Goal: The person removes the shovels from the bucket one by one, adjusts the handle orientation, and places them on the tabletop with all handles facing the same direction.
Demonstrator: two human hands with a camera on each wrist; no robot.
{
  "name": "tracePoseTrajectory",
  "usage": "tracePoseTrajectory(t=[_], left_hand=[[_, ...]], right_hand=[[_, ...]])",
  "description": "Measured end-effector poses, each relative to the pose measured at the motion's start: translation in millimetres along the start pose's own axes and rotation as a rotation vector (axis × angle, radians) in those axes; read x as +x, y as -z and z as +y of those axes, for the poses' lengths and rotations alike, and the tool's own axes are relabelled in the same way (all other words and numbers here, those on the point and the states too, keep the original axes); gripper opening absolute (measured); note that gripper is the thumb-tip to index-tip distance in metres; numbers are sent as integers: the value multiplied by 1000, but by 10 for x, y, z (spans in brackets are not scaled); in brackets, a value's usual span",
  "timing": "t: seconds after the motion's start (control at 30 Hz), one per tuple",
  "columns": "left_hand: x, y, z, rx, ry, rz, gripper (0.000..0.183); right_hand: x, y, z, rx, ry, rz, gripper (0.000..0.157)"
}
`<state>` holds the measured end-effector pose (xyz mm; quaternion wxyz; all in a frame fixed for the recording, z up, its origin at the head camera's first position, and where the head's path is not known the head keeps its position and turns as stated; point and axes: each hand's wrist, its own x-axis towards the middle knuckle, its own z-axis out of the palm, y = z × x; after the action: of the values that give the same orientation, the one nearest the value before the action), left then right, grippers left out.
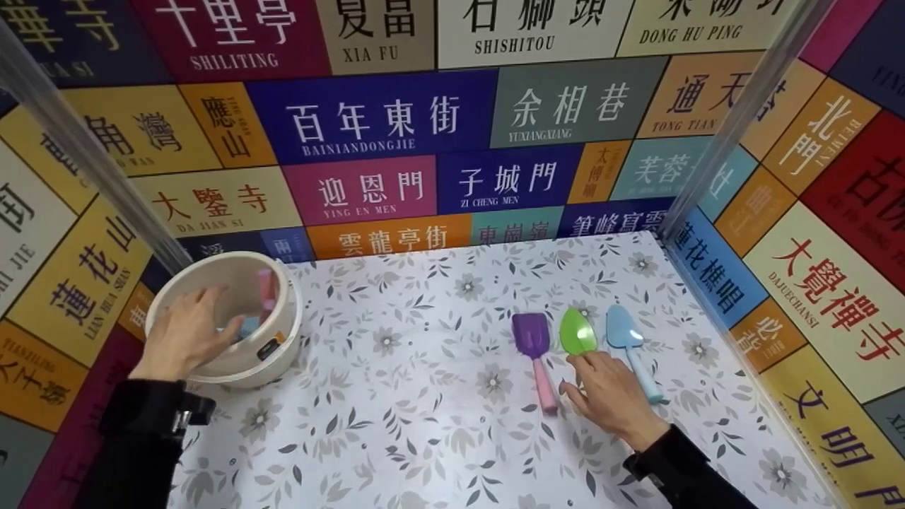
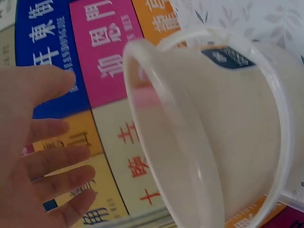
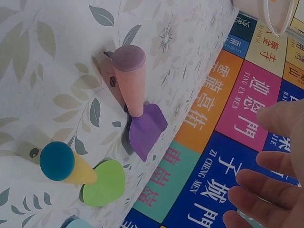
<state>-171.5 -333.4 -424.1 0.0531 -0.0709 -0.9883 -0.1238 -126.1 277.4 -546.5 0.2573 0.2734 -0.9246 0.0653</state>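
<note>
My left hand (image 1: pixel 185 331) hovers over the mouth of a white bucket (image 1: pixel 244 371), fingers spread and holding nothing. Inside the bucket, a pink item (image 1: pixel 266 290) and a light blue item (image 1: pixel 247 327) show in part; their kinds cannot be made out. The left wrist view has the same hand (image 2: pixel 42 156) beside the rim. Above the green toy shovel (image 1: pixel 578 331) my right hand (image 1: pixel 611 396) hangs with loose fingers, hiding its handle. That handle (image 3: pixel 81 167) is yellow with a teal end. A purple shovel with a pink handle (image 1: pixel 543 385) and a light blue shovel (image 1: pixel 623 329) lie on either side.
White cloth with grey flowers and leaves covers the table (image 1: pixel 396 424). Panels of coloured name tiles (image 1: pixel 375 120) stand at the back and both sides. Clear corner posts (image 1: pixel 735 106) rise where the panels meet.
</note>
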Motion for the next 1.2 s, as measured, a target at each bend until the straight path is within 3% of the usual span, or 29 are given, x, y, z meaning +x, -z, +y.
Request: tracePoseTrajectory(t=[0.2,0.47,0.77,0.9,1.2], left_hand=[[102,-55,-274,3,90,-157,73],[138,-248,-548,27,162,-237,74],[194,-237,-692,70,224,-346,75],[258,-254,-711,72,218,-370,69],[330,-331,-736,85,181,-355,56]], right_hand=[[-21,4,8,-1,11,23,40],[-35,1,2,5,1,8,38],[-40,-4,-5,24,-6,-4,37],[-43,5,6,18,-13,-18,38],[-49,10,32,-4,2,-1,36]])
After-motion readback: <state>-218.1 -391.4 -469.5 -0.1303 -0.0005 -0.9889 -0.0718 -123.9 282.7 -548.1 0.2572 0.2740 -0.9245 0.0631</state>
